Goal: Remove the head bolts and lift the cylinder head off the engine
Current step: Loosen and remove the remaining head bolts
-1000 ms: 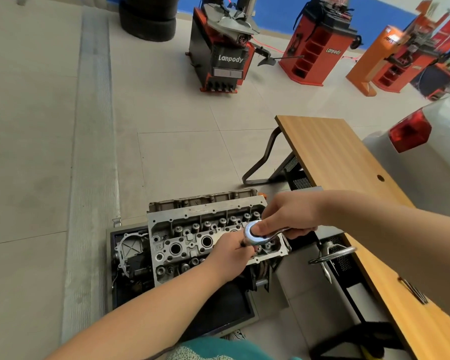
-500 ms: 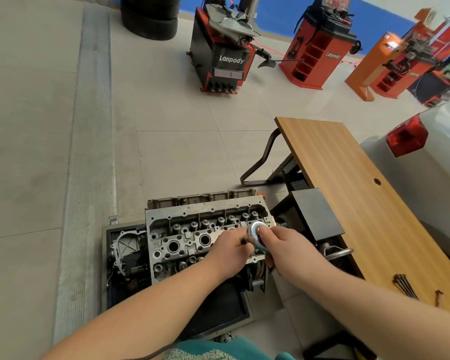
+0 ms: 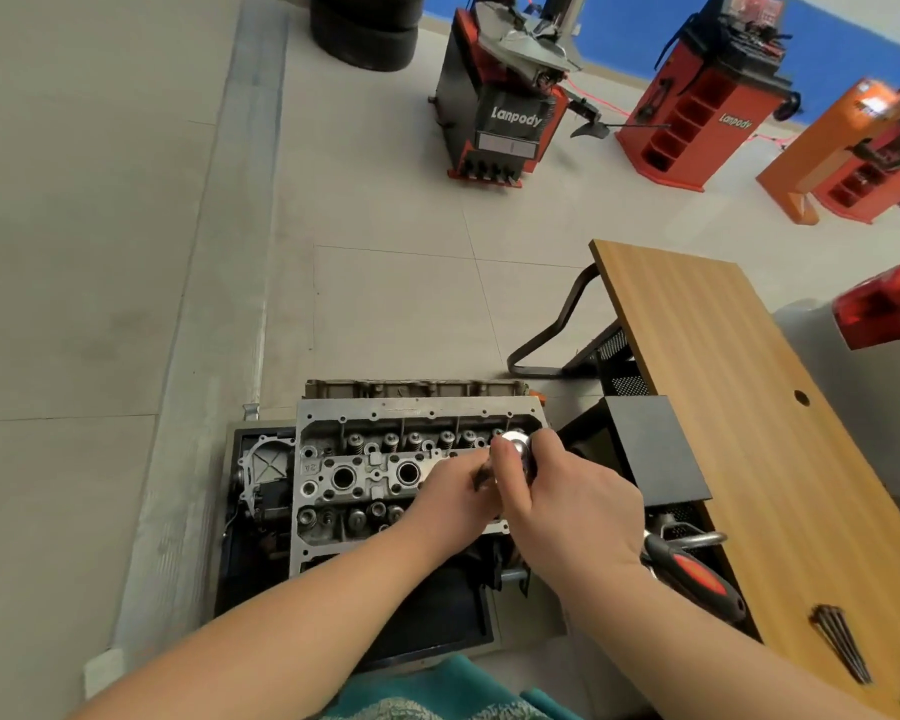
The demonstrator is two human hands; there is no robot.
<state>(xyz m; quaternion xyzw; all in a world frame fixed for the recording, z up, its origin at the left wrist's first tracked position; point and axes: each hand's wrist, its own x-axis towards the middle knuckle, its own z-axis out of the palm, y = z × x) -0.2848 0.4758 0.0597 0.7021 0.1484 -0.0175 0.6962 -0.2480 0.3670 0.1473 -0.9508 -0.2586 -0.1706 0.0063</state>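
The grey aluminium cylinder head (image 3: 385, 475) sits on the engine block, its valve springs and plug wells exposed. At its right end stands a ratchet wrench (image 3: 515, 444) with a shiny round head. The wrench's black and red handle (image 3: 697, 576) runs back under my right wrist. My right hand (image 3: 572, 504) grips the wrench just behind the head. My left hand (image 3: 455, 498) pinches the dark socket extension (image 3: 481, 478) beneath the ratchet head. The bolt under the tool is hidden.
The engine rests in a black tray (image 3: 427, 615) on the floor. A wooden table (image 3: 723, 407) stands close on the right, with several long dark bolts (image 3: 842, 646) lying near its front. A car's tail light (image 3: 884, 309) is far right. Tyre machines stand at the back.
My right hand has swung the ratchet handle round from pointing right to pointing back toward me. My left hand has stayed at the tool's base.
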